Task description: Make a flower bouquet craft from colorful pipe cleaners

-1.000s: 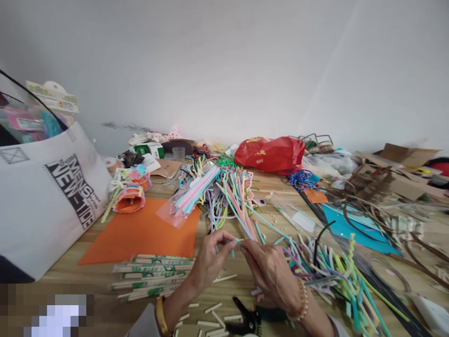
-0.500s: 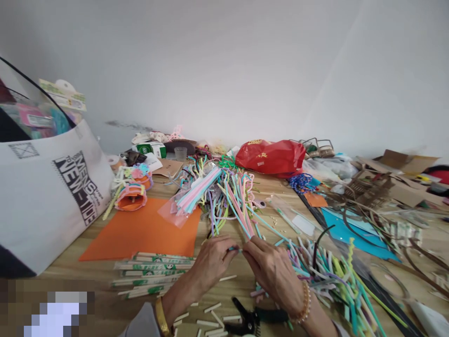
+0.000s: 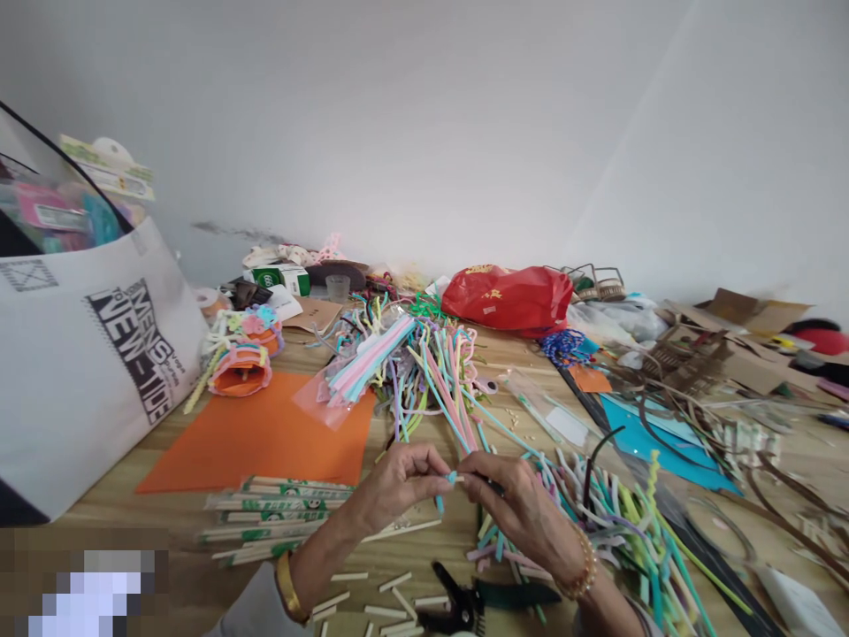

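My left hand (image 3: pixel 404 482) pinches a short light-blue pipe cleaner (image 3: pixel 452 477) between thumb and forefinger. A blue end hangs below those fingertips. Close against it, my right hand (image 3: pixel 514 495) grips a small pale wooden stick (image 3: pixel 460 479), mostly hidden by the fingers. The blue piece seems to curl around the stick's end; how tightly, I cannot tell. Below the hands lie several cut stick pieces (image 3: pixel 396 584) and a black cutting tool (image 3: pixel 457 602). To the right of my right hand is a heap of cut pipe cleaners (image 3: pixel 610 522).
Paper-wrapped chopsticks (image 3: pixel 279 518) and an orange sheet (image 3: pixel 258 442) lie at left, near a white tote bag (image 3: pixel 93 354). Long pipe cleaners (image 3: pixel 451 380) spread ahead. A red plastic bag (image 3: pixel 508 301) sits by the wall. A blue sheet (image 3: pixel 663 442) and cardboard (image 3: pixel 762 310) are at right.
My hands have turned and their fingers have shifted, so the blue pipe cleaner and the stick's tip now show between them. The view has swung slightly right.
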Demonstrator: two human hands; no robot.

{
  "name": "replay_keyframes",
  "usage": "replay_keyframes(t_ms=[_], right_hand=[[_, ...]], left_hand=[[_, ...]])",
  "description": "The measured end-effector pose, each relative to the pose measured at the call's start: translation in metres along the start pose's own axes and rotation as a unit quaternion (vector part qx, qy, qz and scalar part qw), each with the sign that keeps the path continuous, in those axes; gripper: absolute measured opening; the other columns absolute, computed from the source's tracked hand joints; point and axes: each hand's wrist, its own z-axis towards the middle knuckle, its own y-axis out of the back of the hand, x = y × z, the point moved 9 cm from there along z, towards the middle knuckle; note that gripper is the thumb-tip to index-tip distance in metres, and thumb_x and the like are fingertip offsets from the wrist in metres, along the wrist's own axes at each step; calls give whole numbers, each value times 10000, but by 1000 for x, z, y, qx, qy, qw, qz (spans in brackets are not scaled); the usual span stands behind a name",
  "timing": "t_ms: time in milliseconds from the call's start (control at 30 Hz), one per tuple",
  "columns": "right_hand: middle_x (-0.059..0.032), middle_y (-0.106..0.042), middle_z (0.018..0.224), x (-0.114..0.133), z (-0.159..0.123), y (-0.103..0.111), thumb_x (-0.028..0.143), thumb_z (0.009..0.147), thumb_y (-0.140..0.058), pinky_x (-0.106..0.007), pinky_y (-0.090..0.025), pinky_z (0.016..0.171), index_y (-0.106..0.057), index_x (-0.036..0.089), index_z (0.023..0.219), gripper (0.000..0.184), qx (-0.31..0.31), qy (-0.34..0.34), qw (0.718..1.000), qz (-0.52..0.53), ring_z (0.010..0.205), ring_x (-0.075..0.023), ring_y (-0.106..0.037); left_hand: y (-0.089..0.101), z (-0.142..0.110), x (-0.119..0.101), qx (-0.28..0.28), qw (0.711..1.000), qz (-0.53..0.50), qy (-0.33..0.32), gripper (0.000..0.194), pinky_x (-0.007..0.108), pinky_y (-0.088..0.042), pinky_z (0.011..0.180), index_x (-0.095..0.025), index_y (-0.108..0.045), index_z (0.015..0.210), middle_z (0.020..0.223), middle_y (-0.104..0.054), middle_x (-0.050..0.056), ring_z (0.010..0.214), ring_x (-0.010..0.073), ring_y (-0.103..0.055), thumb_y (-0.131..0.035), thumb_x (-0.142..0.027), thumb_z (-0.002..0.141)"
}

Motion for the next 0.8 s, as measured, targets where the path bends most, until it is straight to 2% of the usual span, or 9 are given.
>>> replay_keyframes(t_ms=[67, 167, 400, 533, 733, 800], right_hand=[[16, -592, 678, 0, 0, -2, 267, 974, -437, -212, -367, 591, -600, 182, 827, 236, -7, -9, 1000, -1, 612, -117, -553], [15, -593, 657, -4, 0, -4, 270, 973, -424, -210, -361, 578, -569, 183, 773, 262, -25, -23, 999, -3, 592, -117, -549], [14, -553, 624, -7, -1, -17, 242, 983, -361, -221, -313, 549, -536, 190, 784, 271, -37, -18, 997, -66, 529, -116, -502], [16, -530, 599, -8, -1, -22, 233, 980, -360, -237, -270, 531, -527, 191, 776, 267, -33, -24, 994, -104, 498, -115, -464], [31, -521, 547, -4, 1, -19, 228, 971, -375, -207, -300, 515, -523, 191, 744, 274, -11, -35, 999, -37, 477, -107, -473], [29, -537, 543, -5, 1, -20, 232, 971, -380, -208, -301, 512, -537, 189, 757, 269, -7, -35, 998, -45, 478, -110, -494]], left_hand=[[0, 1, 2, -18, 999, -32, -9, 255, 231, -419, 592, -141, -643, 752, 655, -610, -5, 604, 123, -542, -725, -382, 737], [3, 1, 2, -58, 998, -26, -23, 242, 235, -433, 614, -148, -624, 750, 657, -616, -4, 620, 130, -554, -704, -376, 760], [15, -5, -10, -170, 978, 109, -55, 145, 264, -452, 670, -165, -677, 819, 716, -677, 20, 691, 172, -605, -616, -296, 818], [11, -5, -12, -163, 966, 185, -80, 155, 290, -467, 771, -192, -718, 908, 872, -744, 43, 827, 206, -660, -585, -237, 843], [6, -7, -12, -151, 932, 311, -111, 156, 307, -465, 778, -197, -729, 864, 855, -756, 59, 833, 221, -683, -574, -212, 876], [4, -7, -13, -137, 919, 348, -126, 157, 309, -462, 782, -196, -727, 881, 860, -754, 63, 838, 225, -679, -571, -194, 878]])
